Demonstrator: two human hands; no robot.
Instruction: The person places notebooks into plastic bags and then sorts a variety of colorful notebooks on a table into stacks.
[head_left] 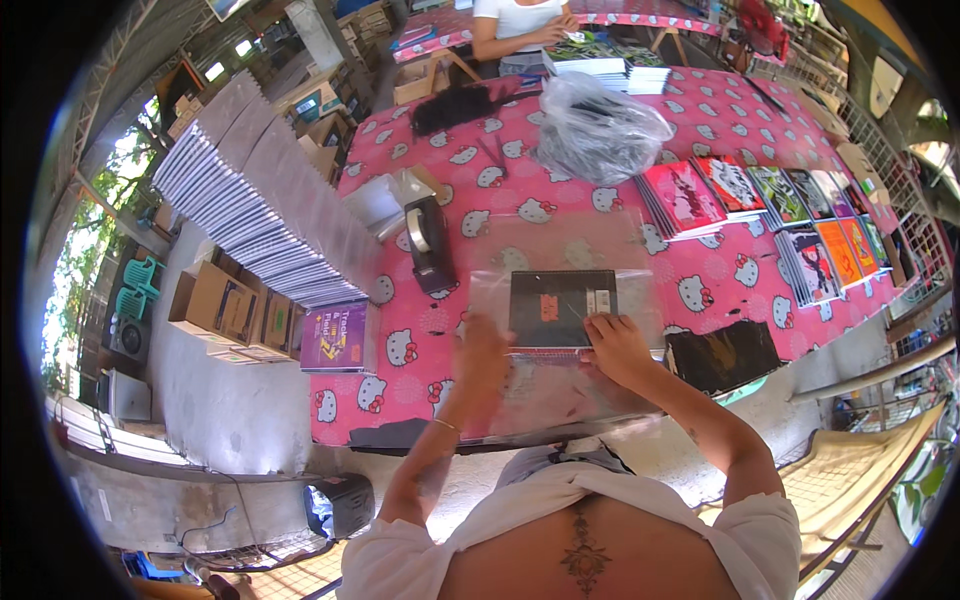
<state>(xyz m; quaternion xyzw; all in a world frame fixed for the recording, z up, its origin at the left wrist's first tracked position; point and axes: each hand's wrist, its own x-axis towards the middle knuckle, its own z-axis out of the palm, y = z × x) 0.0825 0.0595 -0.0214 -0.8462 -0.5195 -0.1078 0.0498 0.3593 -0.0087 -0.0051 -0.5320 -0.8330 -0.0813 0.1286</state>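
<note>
On the near surface [730, 315], a dark book [548, 312] lies amid clear plastic [638, 300], the right hand [619, 346] at its near-right corner, seemingly steadying it; with the left hand [483, 357] blurred, I cannot tell either grip.

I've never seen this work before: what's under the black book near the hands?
Clear plastic spreads around the black book, over the pink tablecloth. What lies directly beneath the book is covered.
</note>
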